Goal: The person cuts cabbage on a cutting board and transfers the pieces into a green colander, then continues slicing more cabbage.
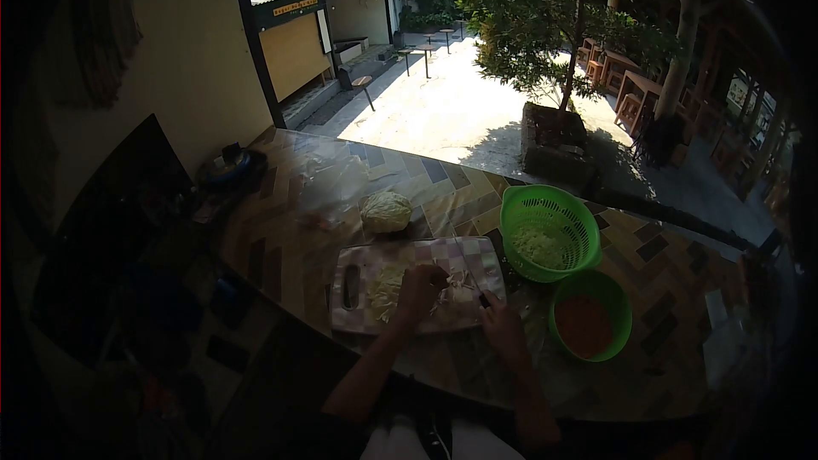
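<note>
A checked cutting board lies on the patterned table, with pale cabbage leaves at its left and thin shreds towards its right. My left hand rests over the middle of the board, fingers curled, at the edge of the cabbage; what lies under the fingertips is hidden. At the board's right edge my right hand is closed around the dark handle of a knife, its blade pointing up and left over the shreds. Behind the board sits a cabbage head.
A green colander holding shredded cabbage stands right of the board. Touching it in front is a green bowl with orange contents. Clear plastic lies at the back left. Beyond the table are a planted tree and stools.
</note>
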`<move>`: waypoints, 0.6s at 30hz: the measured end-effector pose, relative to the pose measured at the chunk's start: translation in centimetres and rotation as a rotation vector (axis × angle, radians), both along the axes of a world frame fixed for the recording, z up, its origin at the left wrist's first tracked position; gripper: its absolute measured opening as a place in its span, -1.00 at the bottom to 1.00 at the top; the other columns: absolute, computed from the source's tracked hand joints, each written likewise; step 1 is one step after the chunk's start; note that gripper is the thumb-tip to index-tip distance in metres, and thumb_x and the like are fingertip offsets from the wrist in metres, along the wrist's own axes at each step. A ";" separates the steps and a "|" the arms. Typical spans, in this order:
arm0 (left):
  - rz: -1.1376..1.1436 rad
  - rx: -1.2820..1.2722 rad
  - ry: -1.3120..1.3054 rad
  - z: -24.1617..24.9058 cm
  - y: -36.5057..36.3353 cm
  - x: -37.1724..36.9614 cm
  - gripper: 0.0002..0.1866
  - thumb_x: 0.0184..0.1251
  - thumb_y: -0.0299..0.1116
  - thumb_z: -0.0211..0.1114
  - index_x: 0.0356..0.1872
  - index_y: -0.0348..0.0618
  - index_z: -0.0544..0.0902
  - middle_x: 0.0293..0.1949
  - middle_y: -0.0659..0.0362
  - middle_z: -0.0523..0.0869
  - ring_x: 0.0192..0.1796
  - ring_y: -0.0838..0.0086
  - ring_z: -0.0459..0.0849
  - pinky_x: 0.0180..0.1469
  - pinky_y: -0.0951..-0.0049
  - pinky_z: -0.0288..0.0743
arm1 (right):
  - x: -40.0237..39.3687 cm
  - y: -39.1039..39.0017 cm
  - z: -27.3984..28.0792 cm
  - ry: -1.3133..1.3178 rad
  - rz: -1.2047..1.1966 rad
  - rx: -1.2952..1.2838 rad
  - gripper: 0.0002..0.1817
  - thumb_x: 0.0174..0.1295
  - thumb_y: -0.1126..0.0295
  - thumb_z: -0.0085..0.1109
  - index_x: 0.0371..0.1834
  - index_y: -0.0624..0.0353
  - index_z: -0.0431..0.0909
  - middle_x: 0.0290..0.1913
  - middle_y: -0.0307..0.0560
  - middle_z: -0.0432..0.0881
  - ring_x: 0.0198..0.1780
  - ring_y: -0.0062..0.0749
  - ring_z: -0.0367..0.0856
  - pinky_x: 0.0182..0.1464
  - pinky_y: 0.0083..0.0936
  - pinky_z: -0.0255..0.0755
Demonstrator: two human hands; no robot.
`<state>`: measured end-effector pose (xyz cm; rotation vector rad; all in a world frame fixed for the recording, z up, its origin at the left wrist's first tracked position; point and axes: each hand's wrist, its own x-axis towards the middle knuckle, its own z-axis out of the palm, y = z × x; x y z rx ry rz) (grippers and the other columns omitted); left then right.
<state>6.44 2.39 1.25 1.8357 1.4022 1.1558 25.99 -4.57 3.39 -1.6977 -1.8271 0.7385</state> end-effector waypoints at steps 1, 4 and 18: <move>-0.019 -0.004 0.003 0.1 0.1 -0.2 -0.82 0.04 -0.53 0.31 -0.28 -0.25 0.73 -0.42 0.00 0.74 -0.33 0.29 0.75 -0.26 0.37 0.56 | -0.4 -0.3 0.4 -0.032 -0.006 -0.054 -0.58 0.23 0.31 0.09 0.13 0.27 0.48 -0.20 0.31 0.63 -0.14 0.13 0.63 -0.14 -0.15 0.48; -0.075 0.060 0.010 0.5 0.3 -0.9 -0.84 0.06 -0.54 0.32 -0.29 -0.27 0.73 -0.39 -0.01 0.74 -0.33 0.31 0.74 -0.25 0.38 0.56 | -1.5 -1.1 1.1 -0.030 0.090 -0.064 -0.59 0.24 0.32 0.07 0.14 0.24 0.48 -0.19 0.30 0.63 -0.13 0.13 0.63 -0.11 -0.15 0.49; -0.199 0.279 0.205 -1.1 4.1 -4.1 -0.77 0.03 -0.59 0.29 -0.23 -0.26 0.71 -0.16 -0.01 0.71 -0.19 0.25 0.68 -0.12 0.36 0.54 | 0.3 -1.8 1.0 -0.064 -0.035 0.070 -0.57 0.21 0.26 0.11 0.18 0.04 0.48 -0.34 0.20 0.64 -0.27 0.12 0.63 -0.25 -0.06 0.48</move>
